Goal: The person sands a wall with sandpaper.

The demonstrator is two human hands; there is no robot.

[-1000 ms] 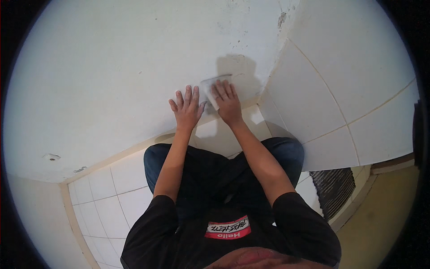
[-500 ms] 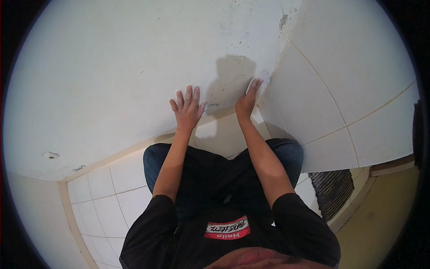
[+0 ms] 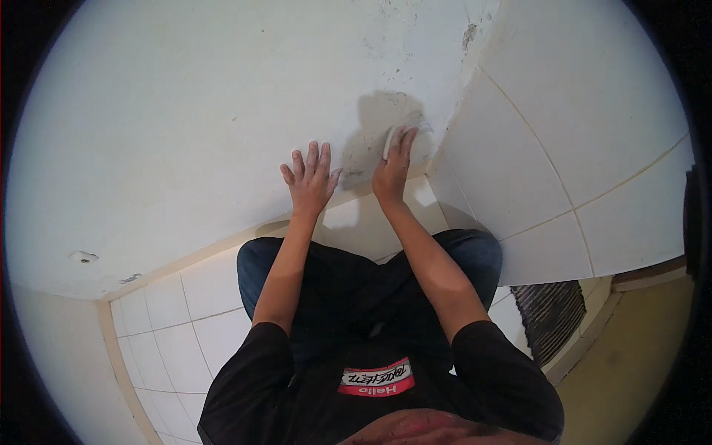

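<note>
My left hand [image 3: 310, 185] lies flat against the white wall [image 3: 185, 133] with its fingers spread, holding nothing. To its right, my right hand [image 3: 393, 170] presses a flat, whitish pad [image 3: 389, 139] on the wall, fingers stretched along it. Most of the pad is hidden under that hand, so its exact kind cannot be told. Dark scuffs and flaked patches [image 3: 354, 173] mark the wall between my hands. My shadow falls on the wall around the right hand.
On the right, a large-tiled wall [image 3: 534, 163] meets the white wall in a corner. White floor tiles [image 3: 170, 334] lie beneath my bent knees [image 3: 475, 259]. A dark ribbed mat [image 3: 550, 315] is at the lower right. A small hole [image 3: 85, 257] marks the wall at far left.
My right hand has slid left along the wall with the pad, away from the corner. The left hand has stayed in place.
</note>
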